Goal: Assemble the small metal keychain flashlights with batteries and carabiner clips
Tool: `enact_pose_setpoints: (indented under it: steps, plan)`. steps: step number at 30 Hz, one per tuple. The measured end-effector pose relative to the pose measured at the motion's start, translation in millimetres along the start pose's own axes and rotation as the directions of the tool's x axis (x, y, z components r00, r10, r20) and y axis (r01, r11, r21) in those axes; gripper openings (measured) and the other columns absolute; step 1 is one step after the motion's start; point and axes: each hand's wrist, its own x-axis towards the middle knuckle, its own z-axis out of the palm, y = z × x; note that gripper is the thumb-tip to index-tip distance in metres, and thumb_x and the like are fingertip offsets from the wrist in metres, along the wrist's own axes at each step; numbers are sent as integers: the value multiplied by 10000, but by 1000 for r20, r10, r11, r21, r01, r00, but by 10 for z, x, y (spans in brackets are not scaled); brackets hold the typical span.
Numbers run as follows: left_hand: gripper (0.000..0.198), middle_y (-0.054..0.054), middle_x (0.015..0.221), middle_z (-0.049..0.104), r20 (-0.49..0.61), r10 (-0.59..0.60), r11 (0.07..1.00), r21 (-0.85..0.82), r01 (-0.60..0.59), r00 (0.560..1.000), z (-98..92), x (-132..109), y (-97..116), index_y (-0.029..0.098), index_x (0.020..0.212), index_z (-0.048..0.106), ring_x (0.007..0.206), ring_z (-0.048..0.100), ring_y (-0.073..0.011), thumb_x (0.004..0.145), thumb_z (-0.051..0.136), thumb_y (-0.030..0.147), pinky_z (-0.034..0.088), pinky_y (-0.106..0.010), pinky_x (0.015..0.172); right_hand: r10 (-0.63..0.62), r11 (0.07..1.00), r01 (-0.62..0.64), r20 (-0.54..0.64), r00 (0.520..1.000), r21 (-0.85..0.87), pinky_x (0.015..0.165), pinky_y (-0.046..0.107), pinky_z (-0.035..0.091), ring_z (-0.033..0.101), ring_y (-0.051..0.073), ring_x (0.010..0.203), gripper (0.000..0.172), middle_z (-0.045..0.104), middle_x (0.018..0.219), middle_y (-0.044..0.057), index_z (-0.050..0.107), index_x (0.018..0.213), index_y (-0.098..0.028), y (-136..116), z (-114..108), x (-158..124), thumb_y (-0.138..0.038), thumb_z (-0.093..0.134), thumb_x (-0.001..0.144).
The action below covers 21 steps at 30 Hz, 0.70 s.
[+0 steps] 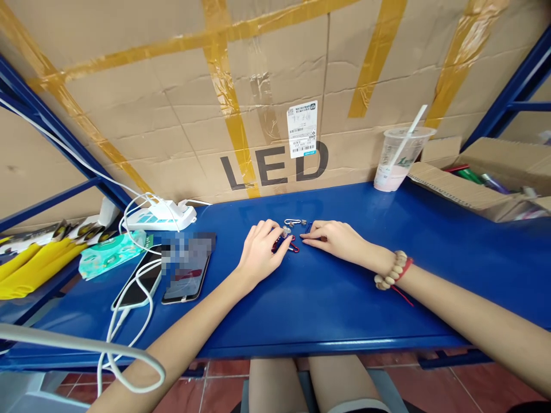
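Note:
Near the middle of the blue table (344, 310), my left hand (263, 252) is closed around a small dark red item with a clear, shiny end; most of it is hidden by the fingers. A red carabiner clip (294, 248) shows just past my left thumb. Facing it, my right hand (338, 240) rests low over the table with its fingers pressed together. A bit of something blue shows at the right fingertips, its kind hidden. A silver carabiner clip (293, 221) lies on the table just beyond both hands.
Two phones (187, 278) and white charging cables (150, 292) lie left, below a white power strip (172, 217). Farther left are a wipes packet (112, 252) and yellow packets (38, 261). A plastic cup (394, 163) and open carton (473, 198) stand right; a large cardboard wall (172, 115) rises behind.

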Motion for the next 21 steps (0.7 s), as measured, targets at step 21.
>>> enact_pose_setpoints:
  steps: [21]
  plan:
    - [163, -29, 873, 577, 2, -188, 980, -61, 188, 982, -12, -28, 127, 182, 726, 546, 802, 503, -169, 860, 489, 256, 390, -315, 696, 11, 997, -10, -10, 1000, 75, 628, 251, 441, 619, 159, 817, 281, 636, 954, 16, 683, 930, -253, -13, -20, 19, -407, 452, 888]
